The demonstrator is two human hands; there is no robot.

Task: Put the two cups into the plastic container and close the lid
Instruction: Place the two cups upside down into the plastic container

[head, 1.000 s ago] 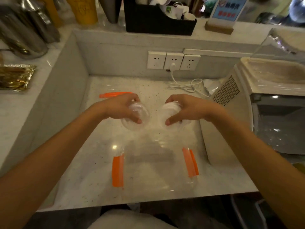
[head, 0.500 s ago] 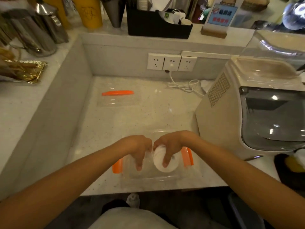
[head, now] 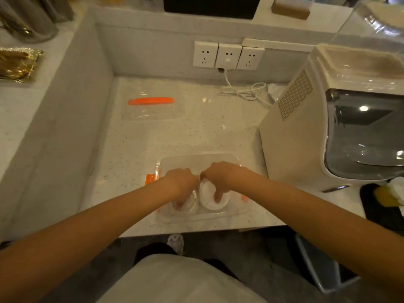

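A clear plastic container [head: 218, 157] with orange side clips sits near the counter's front edge. Both cups stand inside it, side by side. My left hand [head: 180, 181] grips the clear cup [head: 188, 205] on the left from above. My right hand [head: 218, 176] grips the white-lidded cup [head: 208, 199] on the right, fingers over its top. The container's clear lid [head: 153, 110] with an orange clip lies flat farther back on the left of the counter.
A cream-coloured machine [head: 328, 132] with a dark window stands right beside the container. Wall sockets [head: 228, 55] and a coiled white cable [head: 247, 91] are at the back. Raised ledges wall the counter on the left and behind.
Both hands carried the cups from mid-counter toward me and lowered them into the container; they now sit deeper inside it than half a second ago.
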